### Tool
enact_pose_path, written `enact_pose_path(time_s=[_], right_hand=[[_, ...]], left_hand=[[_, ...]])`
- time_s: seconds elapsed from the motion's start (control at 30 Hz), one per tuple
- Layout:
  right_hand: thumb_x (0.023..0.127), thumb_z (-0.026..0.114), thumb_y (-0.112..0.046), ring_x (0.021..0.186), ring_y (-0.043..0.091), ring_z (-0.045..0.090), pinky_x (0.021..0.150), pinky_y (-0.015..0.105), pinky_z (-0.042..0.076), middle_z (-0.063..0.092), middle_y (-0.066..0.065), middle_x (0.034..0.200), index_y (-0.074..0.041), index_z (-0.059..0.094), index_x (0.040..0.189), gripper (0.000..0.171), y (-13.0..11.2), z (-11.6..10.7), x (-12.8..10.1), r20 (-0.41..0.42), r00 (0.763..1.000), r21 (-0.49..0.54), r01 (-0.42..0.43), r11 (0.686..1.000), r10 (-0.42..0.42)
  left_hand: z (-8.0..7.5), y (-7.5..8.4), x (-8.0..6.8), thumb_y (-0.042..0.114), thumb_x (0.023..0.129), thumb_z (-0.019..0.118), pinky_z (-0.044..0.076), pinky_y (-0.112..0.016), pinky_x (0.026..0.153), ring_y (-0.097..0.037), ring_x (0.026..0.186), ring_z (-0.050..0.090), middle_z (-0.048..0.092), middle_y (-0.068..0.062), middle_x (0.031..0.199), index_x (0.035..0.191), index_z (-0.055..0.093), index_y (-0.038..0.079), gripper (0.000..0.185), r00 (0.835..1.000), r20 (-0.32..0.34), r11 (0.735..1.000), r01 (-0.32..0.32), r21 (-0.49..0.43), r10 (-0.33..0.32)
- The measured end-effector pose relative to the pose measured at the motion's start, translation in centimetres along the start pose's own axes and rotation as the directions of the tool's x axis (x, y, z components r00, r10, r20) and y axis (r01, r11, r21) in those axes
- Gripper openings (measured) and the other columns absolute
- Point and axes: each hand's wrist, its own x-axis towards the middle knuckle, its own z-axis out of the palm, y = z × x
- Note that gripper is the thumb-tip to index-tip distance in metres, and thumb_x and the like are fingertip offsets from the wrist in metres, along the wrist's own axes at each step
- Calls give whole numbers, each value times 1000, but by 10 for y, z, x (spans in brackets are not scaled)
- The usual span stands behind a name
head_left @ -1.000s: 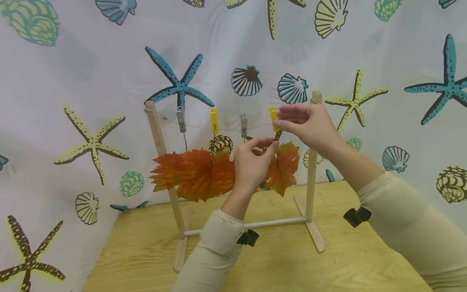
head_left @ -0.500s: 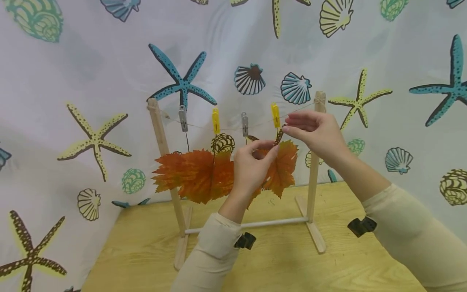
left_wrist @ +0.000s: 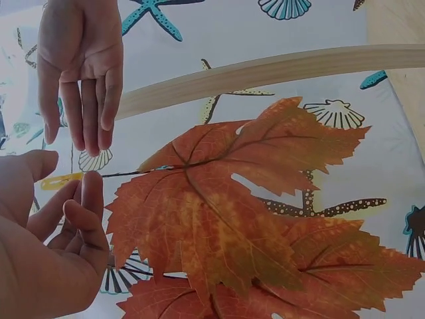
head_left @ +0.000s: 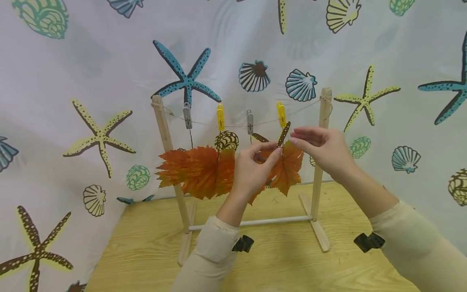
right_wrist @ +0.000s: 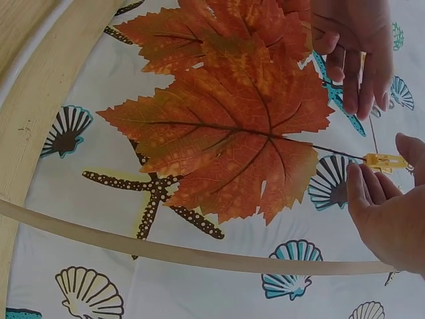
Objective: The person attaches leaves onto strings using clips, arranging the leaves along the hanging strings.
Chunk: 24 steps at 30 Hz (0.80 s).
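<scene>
Several orange-red artificial maple leaves [head_left: 202,172] hang by dark stems from a string [head_left: 202,123]. Grey clothespins [head_left: 187,115] and yellow ones alternate along it. The rightmost leaf [right_wrist: 246,126] hangs from the right yellow clothespin [head_left: 281,114], which bites its stem. Just in front of that leaf is my left hand [head_left: 251,166], fingers loosely bent and thumb apart from the index finger, nothing between them. My right hand [head_left: 324,150] is right of the stem, below the clothespin, with fingers nearly straight and holding nothing. The left forearm and hand hide part of the middle leaves.
The string is tied between two wooden posts [head_left: 324,113] with flat feet on a wood-grain table [head_left: 146,243]. A white rod [head_left: 277,221] joins the posts low down. Behind hangs a white cloth [head_left: 109,61] printed with shells and starfish.
My right hand has moved away from the right yellow clothespin, down and to the right. My left hand stays by the leaf, slightly lower. The view has shifted a little.
</scene>
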Motion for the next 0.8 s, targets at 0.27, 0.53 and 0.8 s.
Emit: enact_pose_path(time_s=[0.27, 0.53, 0.8], right_hand=[[96, 66, -39, 124, 19, 62, 108, 42, 46, 66, 8, 133, -10, 63, 133, 47, 7, 3, -9, 44, 998, 22, -43, 999, 42], [97, 65, -40, 122, 19, 63, 106, 41, 49, 66, 8, 134, -11, 63, 133, 46, 20, 10, -21, 88, 992, 43, -93, 995, 89], [97, 64, -42, 124, 24, 63, 106, 49, 47, 66, 8, 133, -11, 64, 133, 47, 33, 22, -34, 112, 992, -7, -63, 998, 63]], left_hand=[[-3, -2, -7, 35, 96, 68, 57, -28, 70, -14, 81, 68, 73, 2, 113, 116, 75, 16, 29, 997, 50, 997, 56, 44, -58], [-3, -7, -15, 37, 96, 66, 56, -30, 73, -15, 86, 68, 71, 2, 118, 119, 73, 19, 29, 994, 68, 991, 83, 101, -90], [-6, -16, -26, 36, 97, 66, 55, -28, 72, -15, 84, 65, 71, 0, 117, 122, 71, 14, 34, 989, 137, 978, 25, 205, -54]])
